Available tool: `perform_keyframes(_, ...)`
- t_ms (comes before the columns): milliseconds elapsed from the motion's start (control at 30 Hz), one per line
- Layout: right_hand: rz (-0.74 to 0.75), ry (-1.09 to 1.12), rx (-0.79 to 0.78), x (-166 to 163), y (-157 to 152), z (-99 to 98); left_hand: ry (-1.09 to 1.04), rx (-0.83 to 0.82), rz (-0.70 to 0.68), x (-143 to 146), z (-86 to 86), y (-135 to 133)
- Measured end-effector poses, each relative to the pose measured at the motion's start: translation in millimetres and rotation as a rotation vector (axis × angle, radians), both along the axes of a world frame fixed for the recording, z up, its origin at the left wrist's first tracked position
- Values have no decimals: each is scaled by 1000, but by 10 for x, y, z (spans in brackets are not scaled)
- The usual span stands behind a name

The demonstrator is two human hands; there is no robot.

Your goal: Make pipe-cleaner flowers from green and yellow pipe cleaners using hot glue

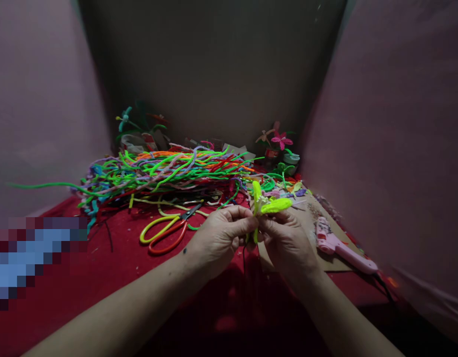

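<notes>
A bright yellow pipe-cleaner flower (275, 205) with a pale, bristly centre is held between both hands, above the front of the table. My left hand (229, 230) pinches it from the left with thumb and forefinger. From the right, my right hand (286, 235) grips it, thumb close to the left fingertips. Petals stick up and to the right, and more yellow shows below the fingers. The exact grip points are hidden behind the fingers. Left of my left hand lie scissors (169, 230) with one yellow and one red handle.
A heap of coloured pipe cleaners (169, 171) spreads across the back of the red cloth (117, 277). A pink glue gun (340, 248) rests on cardboard (318, 213) at right. Behind stand finished flowers, one pink (281, 140) and one blue (125, 119). Walls rise on both sides.
</notes>
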State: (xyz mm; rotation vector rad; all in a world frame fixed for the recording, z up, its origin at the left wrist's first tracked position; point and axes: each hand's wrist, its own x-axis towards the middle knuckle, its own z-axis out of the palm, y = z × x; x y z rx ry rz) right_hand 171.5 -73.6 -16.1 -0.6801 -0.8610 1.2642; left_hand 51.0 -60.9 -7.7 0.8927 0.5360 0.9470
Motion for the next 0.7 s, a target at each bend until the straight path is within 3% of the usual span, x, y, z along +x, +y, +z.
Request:
perform_keyframes(267, 53, -60, 44, 14, -81, 48, 80, 52, -40, -33, 33, -16)
perform_keyframes(500, -123, -314, 152, -22, -224, 31, -2, 74, -18, -29, -11, -30)
perform_keyframes(700, -149, -396, 189, 5, -211, 24, -26, -12, -48, -13, -15, -33)
